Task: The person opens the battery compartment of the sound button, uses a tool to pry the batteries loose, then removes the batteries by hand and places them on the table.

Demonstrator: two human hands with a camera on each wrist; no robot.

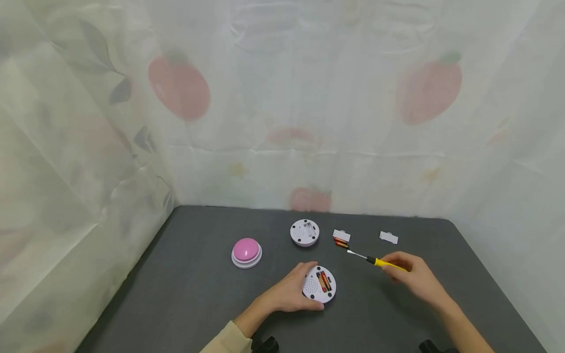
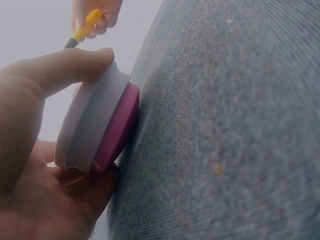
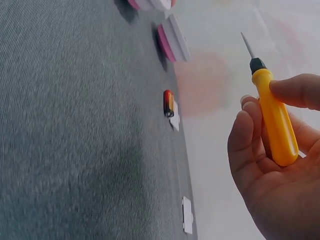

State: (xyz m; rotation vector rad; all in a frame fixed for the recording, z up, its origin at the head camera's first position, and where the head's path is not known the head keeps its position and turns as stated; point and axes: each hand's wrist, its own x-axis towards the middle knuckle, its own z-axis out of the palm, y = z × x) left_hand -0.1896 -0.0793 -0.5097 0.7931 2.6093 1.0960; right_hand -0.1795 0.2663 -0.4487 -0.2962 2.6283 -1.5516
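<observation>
My left hand (image 1: 293, 291) grips a round white push-button device (image 1: 314, 292) by its sides, turned face down. Two red-and-gold batteries (image 1: 324, 282) lie in its uncovered compartment, and its pink dome (image 2: 118, 129) faces the tabletop in the left wrist view. To the right, my right hand (image 1: 408, 274) holds a screwdriver (image 3: 276, 120) by its yellow handle, with thumb and fingers around it. Its metal shaft (image 1: 356, 254) points leftward, toward the loose batteries (image 1: 341, 242) beside a white battery cover (image 1: 342, 235).
Another device (image 1: 304, 232) lies upside down farther back, its battery compartment uncovered. At the left a button (image 1: 246, 253) stands pink dome up. A second white cover (image 1: 389, 238) lies at the back right. Printed curtains (image 1: 309, 122) hang behind the dark grey table (image 1: 185, 294).
</observation>
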